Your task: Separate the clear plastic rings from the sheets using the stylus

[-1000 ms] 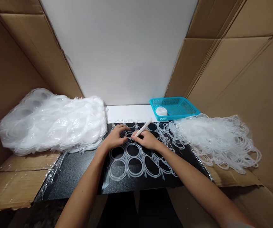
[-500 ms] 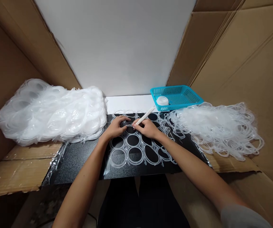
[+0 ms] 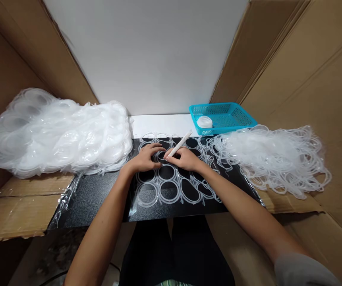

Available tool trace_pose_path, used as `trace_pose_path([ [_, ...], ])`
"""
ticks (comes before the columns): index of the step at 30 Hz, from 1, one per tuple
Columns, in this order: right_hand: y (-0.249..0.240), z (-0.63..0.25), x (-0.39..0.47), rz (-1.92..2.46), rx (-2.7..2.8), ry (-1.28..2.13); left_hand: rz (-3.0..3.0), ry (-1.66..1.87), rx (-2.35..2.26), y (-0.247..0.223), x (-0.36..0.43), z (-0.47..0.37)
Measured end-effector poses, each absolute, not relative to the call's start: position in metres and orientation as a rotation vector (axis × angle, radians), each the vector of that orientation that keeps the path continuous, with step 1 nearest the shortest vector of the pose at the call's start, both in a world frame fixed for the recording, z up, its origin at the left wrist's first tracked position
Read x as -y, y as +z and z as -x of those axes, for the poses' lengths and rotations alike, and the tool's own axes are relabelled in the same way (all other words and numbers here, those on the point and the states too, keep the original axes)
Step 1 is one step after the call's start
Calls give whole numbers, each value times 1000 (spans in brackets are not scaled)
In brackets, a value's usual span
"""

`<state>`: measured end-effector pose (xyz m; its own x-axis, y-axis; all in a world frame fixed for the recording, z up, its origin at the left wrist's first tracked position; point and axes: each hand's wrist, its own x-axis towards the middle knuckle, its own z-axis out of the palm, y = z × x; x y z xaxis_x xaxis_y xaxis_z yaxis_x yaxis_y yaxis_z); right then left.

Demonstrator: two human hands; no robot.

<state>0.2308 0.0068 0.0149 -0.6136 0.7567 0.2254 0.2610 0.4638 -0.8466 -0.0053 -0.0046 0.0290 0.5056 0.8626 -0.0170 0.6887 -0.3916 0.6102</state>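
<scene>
My right hand (image 3: 186,159) grips a slim white pen-shaped tool (image 3: 180,142), its upper end leaning up and to the right. The tool's lower tip is hidden at my fingertips. Beside it on the left, my left hand (image 3: 145,158) rests with thumb and fingers apart, touching a clear plastic sheet of joined rings (image 3: 159,192). Both hands are over the upper middle of this sheet, which lies flat on a black speckled board (image 3: 99,200). Dark round openings show through the rings, and some strands at the sheet's right side are loose and tangled.
A thick pile of clear ring sheets (image 3: 69,137) stands on the left. Tangled plastic ring strips (image 3: 273,159) are heaped on the right. Behind them, a blue basket (image 3: 242,126) holds white round pieces (image 3: 204,122). Cardboard walls (image 3: 316,79) flank both sides.
The view has shifted slightly. The tool in my right hand stands a little steeper. My left hand stays beside it, its thumb and fingers a bit more spread.
</scene>
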Motion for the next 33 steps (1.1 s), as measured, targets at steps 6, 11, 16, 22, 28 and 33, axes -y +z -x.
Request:
trace_pose_path([
  [6,16,-231,-5,846,2201,949,-2236,408,-1322,26,6,2],
  [11,19,-235,-6,780,2288,950,-2301,373,-1405,27,11,-5],
  [16,19,-239,-7,779,2315,931,-2306,376,-1421,26,12,-6],
  [22,17,-240,-6,878,2244,974,-2343,466,-1412,31,14,-6],
  [28,15,-240,-8,838,2193,1040,-2359,780,-1624,35,68,-31],
  [33,14,-240,-8,856,2252,980,-2294,703,-1847,21,116,-64],
])
